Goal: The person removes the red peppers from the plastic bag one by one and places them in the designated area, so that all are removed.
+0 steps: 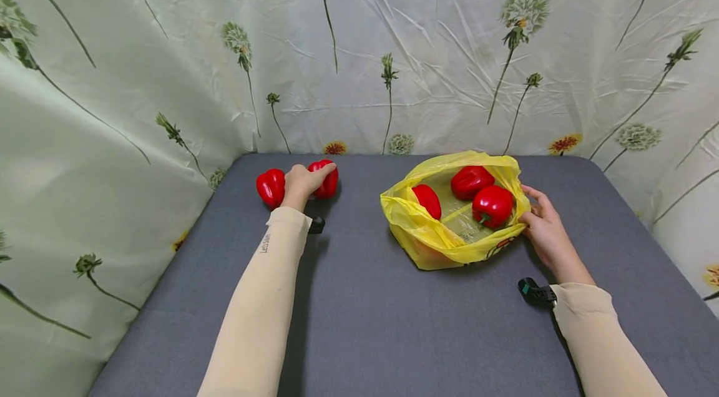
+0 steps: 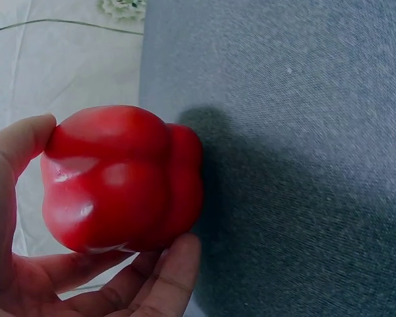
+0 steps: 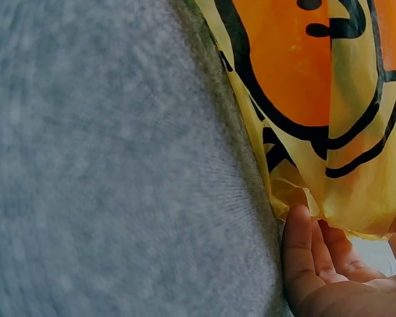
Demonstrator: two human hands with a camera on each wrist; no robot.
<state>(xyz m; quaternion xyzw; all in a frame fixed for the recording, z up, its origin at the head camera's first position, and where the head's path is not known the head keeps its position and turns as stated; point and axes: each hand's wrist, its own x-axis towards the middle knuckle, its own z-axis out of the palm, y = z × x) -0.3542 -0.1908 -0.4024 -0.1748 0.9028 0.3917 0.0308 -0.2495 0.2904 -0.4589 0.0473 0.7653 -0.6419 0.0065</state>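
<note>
My left hand (image 1: 300,185) grips a red bell pepper (image 1: 324,180) at the far left of the table. In the left wrist view the thumb and fingers lie on opposite sides of this pepper (image 2: 122,178). Another red bell pepper (image 1: 271,188) sits just left of that hand. A yellow plastic bag (image 1: 412,222) stands with its mouth spread wide, and three red peppers show inside, one of them a pepper (image 1: 492,206) with its green stem visible. My right hand (image 1: 545,228) holds the bag's right rim; in the right wrist view its fingers (image 3: 300,244) are at the bag's edge.
A dark grey cloth-covered table (image 1: 382,322) lies under everything. Behind and beside it hangs a pale curtain (image 1: 359,29) with a dandelion print. Orange and black printing marks the bag's outer side (image 3: 290,72). A black strap (image 1: 536,292) sits at the right wrist.
</note>
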